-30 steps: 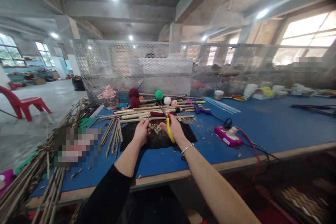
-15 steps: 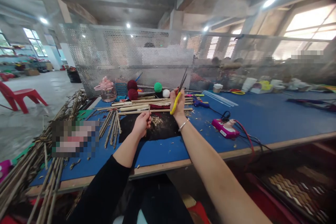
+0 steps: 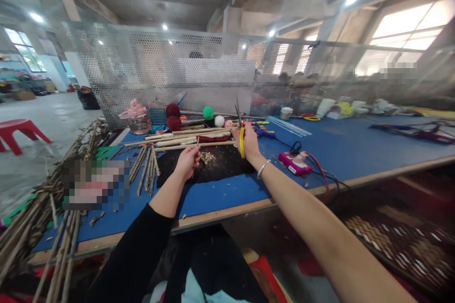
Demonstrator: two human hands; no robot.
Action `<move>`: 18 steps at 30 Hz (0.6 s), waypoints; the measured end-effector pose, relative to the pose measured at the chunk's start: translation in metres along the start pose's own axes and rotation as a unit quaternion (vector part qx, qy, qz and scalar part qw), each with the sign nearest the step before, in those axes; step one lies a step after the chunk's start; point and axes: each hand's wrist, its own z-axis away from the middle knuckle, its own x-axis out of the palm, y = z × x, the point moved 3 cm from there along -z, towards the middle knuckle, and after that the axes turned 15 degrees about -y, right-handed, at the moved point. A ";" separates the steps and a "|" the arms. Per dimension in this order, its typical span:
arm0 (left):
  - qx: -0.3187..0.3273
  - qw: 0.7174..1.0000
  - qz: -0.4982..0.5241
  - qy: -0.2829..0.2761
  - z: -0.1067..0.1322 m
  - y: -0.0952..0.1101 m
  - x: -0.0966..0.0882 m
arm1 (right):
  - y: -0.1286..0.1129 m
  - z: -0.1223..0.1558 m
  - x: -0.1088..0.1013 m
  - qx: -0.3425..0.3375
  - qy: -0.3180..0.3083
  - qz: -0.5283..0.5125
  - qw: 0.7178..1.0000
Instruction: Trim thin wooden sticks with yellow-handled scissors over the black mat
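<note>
My right hand (image 3: 248, 143) grips yellow-handled scissors (image 3: 241, 133), blades pointing up, above the far edge of a black mat (image 3: 216, 168). My left hand (image 3: 187, 161) is closed on a short thin stick (image 3: 196, 144) over the mat's left part. A small heap of wood chips (image 3: 207, 156) lies on the mat between the hands. Long pale sticks (image 3: 185, 139) lie crosswise just beyond the mat on the blue table (image 3: 355, 151).
Short sticks (image 3: 146, 170) lie left of the mat; a big bundle of twigs (image 3: 42, 208) runs along the table's left edge. Yarn balls (image 3: 208, 113) and a jar (image 3: 137, 123) stand at the back by a perforated metal screen (image 3: 159, 71). A pink glue gun (image 3: 293, 163) with cables lies right.
My right hand raised the scissors from the mat, swung them up and to the right, and now holds them upright. The left hand stayed over the mat. The camera shifted slightly right.
</note>
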 end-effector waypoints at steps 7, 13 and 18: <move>-0.011 1.000 0.000 -0.002 -0.002 -0.002 -0.002 | 0.027 0.022 0.007 0.030 0.113 -0.047 0.992; -0.015 1.000 0.001 0.002 -0.002 -0.001 -0.001 | 0.015 0.030 0.019 0.034 0.084 -0.060 0.994; -0.012 1.000 0.003 -0.007 -0.003 -0.003 -0.003 | -0.028 0.028 0.040 0.073 0.135 -0.164 0.974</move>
